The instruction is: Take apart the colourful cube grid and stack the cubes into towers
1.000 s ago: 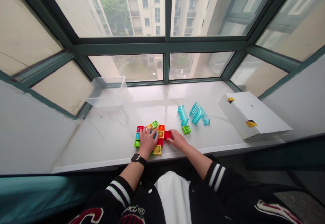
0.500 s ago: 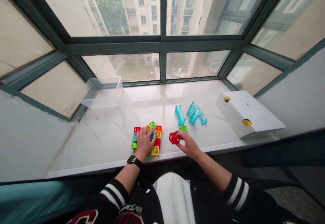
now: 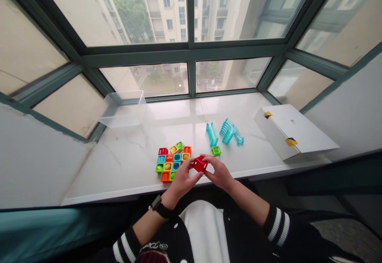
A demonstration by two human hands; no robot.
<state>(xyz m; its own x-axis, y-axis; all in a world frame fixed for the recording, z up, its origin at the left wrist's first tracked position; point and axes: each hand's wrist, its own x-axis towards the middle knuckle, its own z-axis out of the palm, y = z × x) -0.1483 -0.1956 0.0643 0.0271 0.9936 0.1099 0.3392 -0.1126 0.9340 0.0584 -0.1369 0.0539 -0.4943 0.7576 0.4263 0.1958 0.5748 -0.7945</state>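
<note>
Between my two hands is a red cube block (image 3: 199, 164), raised over the front of the white sill. My left hand (image 3: 184, 176) is closed on its left side with thumb and fingertips. My right hand (image 3: 219, 171) pinches the same block from the right. Just left of my left hand lies a cluster of colourful cube blocks (image 3: 168, 166) in red, blue, green, yellow and orange; my left hand hides its lower right part. A lone green block (image 3: 216, 150) lies behind my right hand.
Clear turquoise track pieces (image 3: 212, 134) and a curved one (image 3: 228, 131) lie farther back. A transparent plastic bin (image 3: 123, 113) stands at the back left. On the right is a white box (image 3: 295, 129) with yellow-black tabs. Windows (image 3: 232, 76) border the marble-look sill (image 3: 125, 159).
My left hand has left the top of the block cluster and moved right onto the red block. My right hand still holds that block, now slightly farther left and turned.
</note>
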